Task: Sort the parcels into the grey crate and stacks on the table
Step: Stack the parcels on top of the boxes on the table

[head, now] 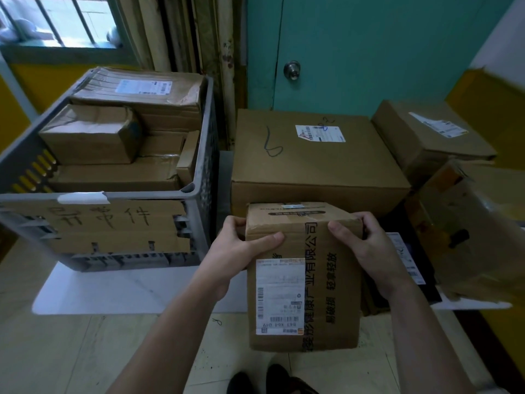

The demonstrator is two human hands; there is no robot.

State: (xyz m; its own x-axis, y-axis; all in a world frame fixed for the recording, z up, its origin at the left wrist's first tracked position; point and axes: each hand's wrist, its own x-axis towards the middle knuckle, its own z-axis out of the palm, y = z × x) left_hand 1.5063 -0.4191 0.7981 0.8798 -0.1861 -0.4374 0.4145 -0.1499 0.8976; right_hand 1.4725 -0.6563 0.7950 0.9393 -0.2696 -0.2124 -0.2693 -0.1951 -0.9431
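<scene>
I'm gripping the taped cardboard parcel (304, 277) between my left hand (241, 251) and right hand (369, 251), fingers curling round its top corners, beside the grey crate (199, 177).

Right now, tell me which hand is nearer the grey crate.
Left. The left hand grips the parcel at its left edge, close to the grey crate; the right hand grips its right edge, the parcel between it and the crate.
</scene>
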